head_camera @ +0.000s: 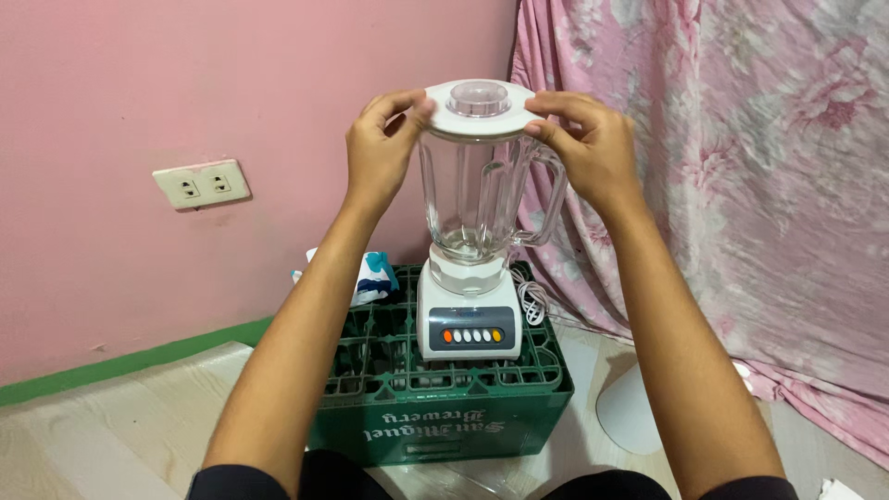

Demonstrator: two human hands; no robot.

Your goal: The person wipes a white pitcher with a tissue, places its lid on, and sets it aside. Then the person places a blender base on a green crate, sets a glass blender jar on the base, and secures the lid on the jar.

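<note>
Hands pressing a white lid onto a blender jar.

Left hand (381, 148) and right hand (593, 143) each clasp an edge of the lid (480, 109), a two-sided grip; the lid sits level on the empty clear jar (477, 199), apparently seated. Below the grip the jar stands on its white base (469, 319), atop a green crate (444, 398). Cord (532, 301) lies loose beside; wall socket (202, 183) well left.
</note>
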